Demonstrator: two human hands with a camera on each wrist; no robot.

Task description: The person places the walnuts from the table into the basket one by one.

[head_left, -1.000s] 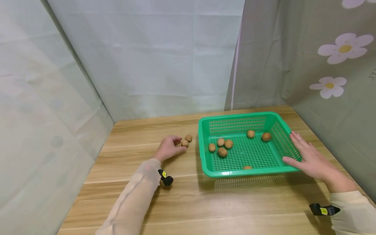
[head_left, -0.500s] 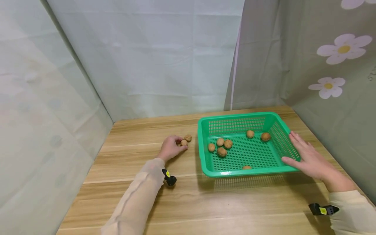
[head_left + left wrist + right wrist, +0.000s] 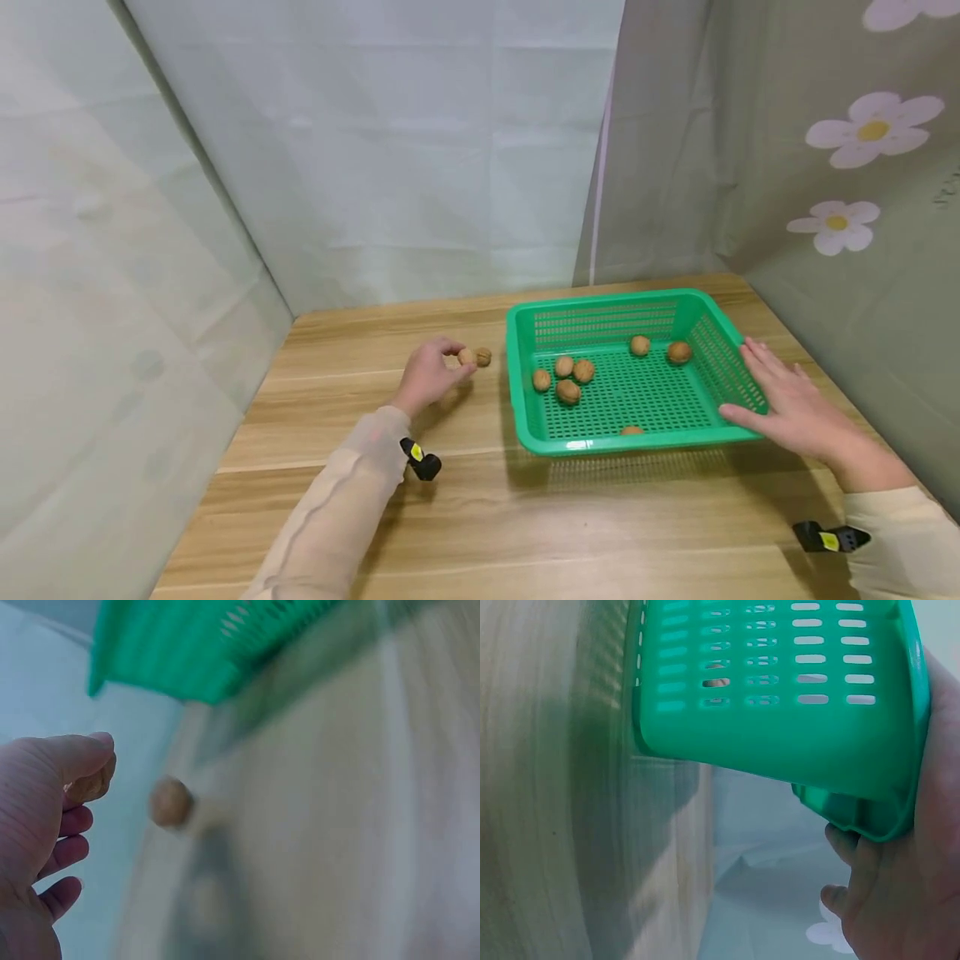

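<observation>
In the head view my left hand (image 3: 431, 373) pinches a walnut (image 3: 467, 357) between thumb and fingers, just above the table. The left wrist view shows the same pinched walnut (image 3: 91, 784) partly hidden by the thumb, the other fingers loosely bent. Close by on the table lies another walnut (image 3: 483, 357). To the right stands a green plastic basket (image 3: 525, 433) with several walnuts inside. My right hand (image 3: 795, 414) rests on the basket's right rim, fingers extended along it and thumb spread toward the near corner; its palm lies against the rim in the right wrist view.
The wooden table (image 3: 480, 533) carries the basket toward its right side. Pale cloth (image 3: 420, 167) hangs behind and at the left, and a grey-green cloth with white flowers (image 3: 873, 131) hangs at the right.
My left hand closes its thumb and fingers on the nearer walnut, then lifts it slightly off the table. The right hand stays on the basket rim.
</observation>
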